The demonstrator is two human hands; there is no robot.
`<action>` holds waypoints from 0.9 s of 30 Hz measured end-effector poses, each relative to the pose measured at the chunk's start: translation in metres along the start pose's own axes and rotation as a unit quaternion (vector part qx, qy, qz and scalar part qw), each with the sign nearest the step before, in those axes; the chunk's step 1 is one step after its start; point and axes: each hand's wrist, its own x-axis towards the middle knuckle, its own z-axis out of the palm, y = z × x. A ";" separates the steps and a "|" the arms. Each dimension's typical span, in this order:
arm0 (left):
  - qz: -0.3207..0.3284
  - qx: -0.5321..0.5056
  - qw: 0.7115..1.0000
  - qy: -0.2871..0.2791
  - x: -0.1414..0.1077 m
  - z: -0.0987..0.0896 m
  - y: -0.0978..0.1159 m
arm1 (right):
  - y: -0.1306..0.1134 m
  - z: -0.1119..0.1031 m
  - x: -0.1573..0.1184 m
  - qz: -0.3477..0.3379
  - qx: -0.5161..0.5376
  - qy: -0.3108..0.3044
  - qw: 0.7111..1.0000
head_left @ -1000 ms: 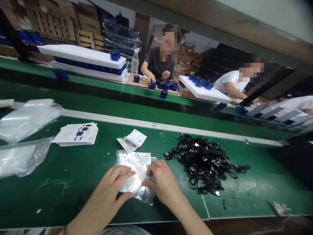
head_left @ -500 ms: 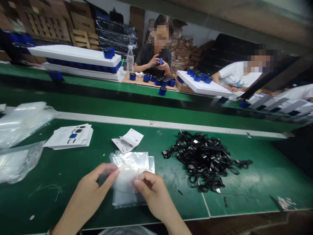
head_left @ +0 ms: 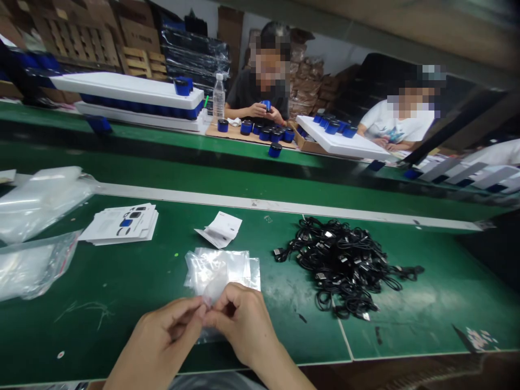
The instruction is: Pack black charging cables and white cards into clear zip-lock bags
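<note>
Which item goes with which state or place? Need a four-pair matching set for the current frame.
Items:
1. black cables
2. clear bag
3. creased leaflet
4. card stack

States or places:
A. pinched by left hand and right hand
B. uneven pile, pictures printed on top
C. tangled heap on the bench's right
D. partly unfolded, between pile and heap

Pairs: 1-C, 2-A, 3-D, 4-B

Held bag (head_left: 215, 285): clear thin plastic, creased, its near edge pinched between the left hand (head_left: 166, 336) and right hand (head_left: 247, 325), lower middle of the frame.
Bag pile (head_left: 241, 263): clear, shiny, wrinkled, lying flat and unevenly overlapped beneath, partly hidden.
</note>
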 end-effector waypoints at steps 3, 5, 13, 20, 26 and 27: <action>0.004 0.044 0.998 -0.054 0.003 -0.002 0.005 | 0.001 0.000 -0.001 -0.033 -0.030 -0.019 0.999; 0.006 0.077 0.995 -0.067 0.005 -0.002 0.007 | 0.001 -0.001 -0.002 -0.074 -0.062 -0.036 0.995; -0.018 -0.007 0.995 -0.093 0.012 -0.003 -0.002 | 0.004 -0.008 -0.013 -0.101 -0.049 -0.063 0.992; -0.018 0.007 0.996 -0.085 0.012 0.006 0.002 | 0.008 0.009 -0.020 -0.127 -0.102 0.017 0.986; 0.137 0.137 0.980 0.038 0.006 0.013 0.007 | 0.003 0.003 -0.012 -0.189 -0.277 0.060 0.940; 0.163 0.161 0.972 0.058 0.005 0.014 0.007 | 0.004 0.002 -0.011 -0.207 -0.301 0.061 0.929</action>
